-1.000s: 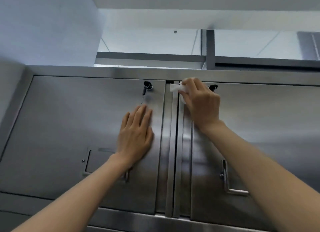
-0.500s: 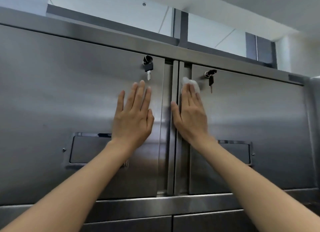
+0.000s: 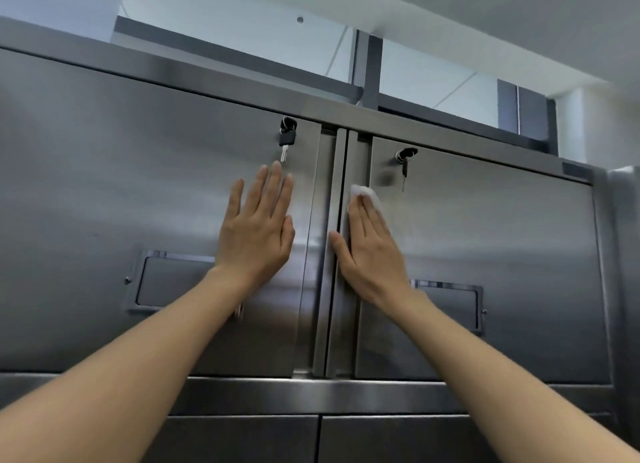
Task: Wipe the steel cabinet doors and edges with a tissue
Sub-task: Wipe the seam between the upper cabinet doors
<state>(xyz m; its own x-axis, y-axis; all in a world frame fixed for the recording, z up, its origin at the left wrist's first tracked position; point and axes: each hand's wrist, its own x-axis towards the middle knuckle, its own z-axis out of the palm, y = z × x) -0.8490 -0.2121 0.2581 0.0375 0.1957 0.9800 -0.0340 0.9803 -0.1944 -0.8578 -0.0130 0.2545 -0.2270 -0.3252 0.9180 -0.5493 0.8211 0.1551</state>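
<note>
Two steel cabinet doors fill the view, a left door (image 3: 121, 203) and a right door (image 3: 502, 248), with a vertical seam (image 3: 332, 255) between them. My left hand (image 3: 258, 230) lies flat with straight fingers on the left door, just below a hanging key (image 3: 286, 140). My right hand (image 3: 370, 251) presses a white tissue (image 3: 365, 194) flat against the inner edge of the right door, beside the seam. The tissue sticks out above my fingertips. Most of the tissue is hidden under the hand.
A second key (image 3: 404, 159) hangs in the right door's lock, close to the tissue. Each door has a recessed handle: left (image 3: 173, 282), right (image 3: 453, 307). A steel ledge (image 3: 311, 393) runs under the doors, with lower doors below. Glass panels sit above the cabinet.
My right hand went from gripping the tissue at the top of the right door edge to pressing it flat, and slid downward along the edge. The left hand stayed on the left door.
</note>
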